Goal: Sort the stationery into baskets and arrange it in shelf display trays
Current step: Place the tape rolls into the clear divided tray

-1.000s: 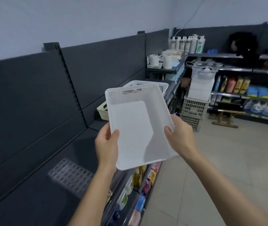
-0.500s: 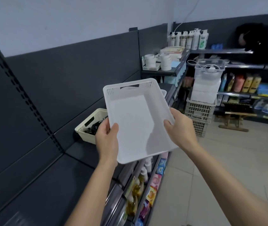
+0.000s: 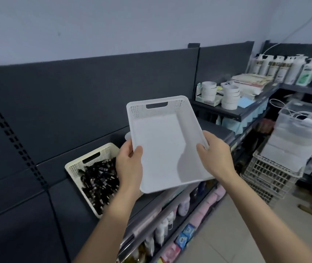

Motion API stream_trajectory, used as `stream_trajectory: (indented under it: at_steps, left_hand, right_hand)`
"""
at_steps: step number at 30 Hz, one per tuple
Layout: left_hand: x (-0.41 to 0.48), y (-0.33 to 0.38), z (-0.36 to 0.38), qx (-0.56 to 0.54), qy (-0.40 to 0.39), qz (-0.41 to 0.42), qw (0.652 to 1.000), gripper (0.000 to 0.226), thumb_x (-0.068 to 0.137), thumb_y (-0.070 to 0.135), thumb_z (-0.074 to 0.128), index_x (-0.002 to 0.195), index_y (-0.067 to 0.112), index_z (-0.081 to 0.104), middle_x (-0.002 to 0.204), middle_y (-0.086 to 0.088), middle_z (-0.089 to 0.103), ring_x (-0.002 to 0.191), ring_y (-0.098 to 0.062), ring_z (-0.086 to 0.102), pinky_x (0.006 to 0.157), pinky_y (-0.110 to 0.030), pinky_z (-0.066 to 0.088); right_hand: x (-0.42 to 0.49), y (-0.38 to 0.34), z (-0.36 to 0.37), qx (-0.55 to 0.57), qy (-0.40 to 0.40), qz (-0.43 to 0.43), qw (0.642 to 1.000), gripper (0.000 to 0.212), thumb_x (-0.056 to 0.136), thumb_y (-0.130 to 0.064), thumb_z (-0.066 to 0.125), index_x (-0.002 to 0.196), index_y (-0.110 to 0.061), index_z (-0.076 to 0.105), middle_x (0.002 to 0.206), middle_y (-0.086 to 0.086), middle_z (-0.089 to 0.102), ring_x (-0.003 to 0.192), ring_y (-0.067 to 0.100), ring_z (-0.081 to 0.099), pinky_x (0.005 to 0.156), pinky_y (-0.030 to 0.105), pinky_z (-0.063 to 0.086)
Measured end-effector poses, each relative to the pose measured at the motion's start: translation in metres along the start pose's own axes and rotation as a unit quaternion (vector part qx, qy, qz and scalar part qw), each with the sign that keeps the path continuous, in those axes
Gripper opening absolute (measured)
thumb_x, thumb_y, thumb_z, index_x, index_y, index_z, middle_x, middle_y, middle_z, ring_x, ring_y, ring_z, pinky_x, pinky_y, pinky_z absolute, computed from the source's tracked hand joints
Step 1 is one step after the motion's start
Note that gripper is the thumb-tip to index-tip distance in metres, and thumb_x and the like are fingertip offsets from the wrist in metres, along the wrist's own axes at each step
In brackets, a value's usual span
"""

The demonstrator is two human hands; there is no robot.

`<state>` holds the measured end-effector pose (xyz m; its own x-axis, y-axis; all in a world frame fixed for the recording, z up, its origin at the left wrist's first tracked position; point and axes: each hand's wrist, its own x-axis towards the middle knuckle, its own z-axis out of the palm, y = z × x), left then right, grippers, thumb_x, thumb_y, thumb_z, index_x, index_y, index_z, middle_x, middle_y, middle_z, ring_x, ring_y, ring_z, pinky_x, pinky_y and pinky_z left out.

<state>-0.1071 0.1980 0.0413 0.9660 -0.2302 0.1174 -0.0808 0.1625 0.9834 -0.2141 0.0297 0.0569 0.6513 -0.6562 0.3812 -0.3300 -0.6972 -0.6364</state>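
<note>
While both hands, left [image 3: 129,166] and right [image 3: 216,158], grip the white basket's [image 3: 162,141] sides, a cream basket [image 3: 94,177] sits at the shelf's [image 3: 69,198] back edge.

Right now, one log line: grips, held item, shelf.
left grip: holds white basket, left rim | right grip: holds right rim | white basket: empty, off shelf | cream basket: on shelf, full of dark items

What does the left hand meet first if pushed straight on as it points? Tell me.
Likely the pale rim just beyond the left hand, beside the white basket it holds; depth is unclear, perhaps the dark back panel.
</note>
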Motion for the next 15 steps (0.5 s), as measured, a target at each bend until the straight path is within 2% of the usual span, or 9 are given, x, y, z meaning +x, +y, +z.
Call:
stream_trajectory:
  at_steps: [2,5,8,11,13,15]
  left_hand:
    - [0.009,-0.003,0.014,0.013,0.013,-0.002,1.0,0.034,0.089,0.007,0.051,0.082,0.036,0.067,0.094,0.002,0.072,0.096,-0.028,0.066,0.087,-0.046,0.052]
    - [0.027,-0.012,0.029,0.03,0.026,-0.009,0.999,0.029,0.09,0.009,0.051,0.083,0.032,0.067,0.094,0.001,0.072,0.094,-0.028,0.066,0.084,-0.046,0.053]
    - [0.049,-0.023,0.041,0.03,0.031,-0.01,0.999,0.029,0.089,0.009,0.05,0.078,0.031,0.066,0.089,0.002,0.07,0.087,-0.022,0.065,0.077,-0.038,0.051]
    - [0.073,-0.035,0.055,0.039,0.043,-0.014,0.998,0.032,0.09,0.01,0.05,0.079,0.035,0.067,0.092,0.0,0.071,0.089,-0.026,0.066,0.08,-0.042,0.052]
    - [0.088,-0.043,0.062,0.042,0.043,-0.016,0.998,0.041,0.09,0.01,0.05,0.07,0.043,0.064,0.089,-0.003,0.068,0.083,-0.026,0.062,0.08,-0.041,0.051]
    - [0.102,-0.049,0.07,0.042,0.041,-0.019,0.998,0.047,0.091,0.009,0.05,0.065,0.046,0.061,0.082,0.001,0.063,0.078,-0.019,0.055,0.076,-0.038,0.047]
  right_hand:
    - [0.018,0.01,0.001,0.003,-0.008,-0.007,1.0,0.015,0.086,-0.009,0.043,0.082,-0.023,0.046,0.064,-0.005,0.05,0.057,0.011,0.046,0.045,0.024,0.03]
    - [0.045,0.021,0.008,0.018,-0.019,-0.016,1.0,0.02,0.085,-0.007,0.043,0.077,-0.026,0.043,0.06,-0.007,0.047,0.053,0.007,0.043,0.042,0.016,0.026]
    - [0.072,0.031,0.021,0.031,-0.028,-0.02,0.999,0.028,0.086,-0.007,0.042,0.069,-0.029,0.041,0.057,-0.007,0.043,0.05,0.007,0.039,0.041,0.018,0.026]
    - [0.099,0.041,0.034,0.028,-0.032,-0.02,0.999,0.037,0.086,-0.006,0.042,0.062,-0.033,0.032,0.055,-0.007,0.038,0.048,0.007,0.034,0.043,0.02,0.021]
    - [0.114,0.048,0.041,0.022,-0.035,-0.018,0.999,0.036,0.087,-0.006,0.041,0.064,-0.032,0.036,0.055,-0.008,0.04,0.049,0.008,0.036,0.041,0.018,0.023]
    - [0.127,0.057,0.048,0.021,-0.039,-0.015,0.999,0.028,0.089,-0.005,0.039,0.072,-0.026,0.047,0.06,-0.008,0.046,0.053,0.01,0.041,0.044,0.018,0.026]
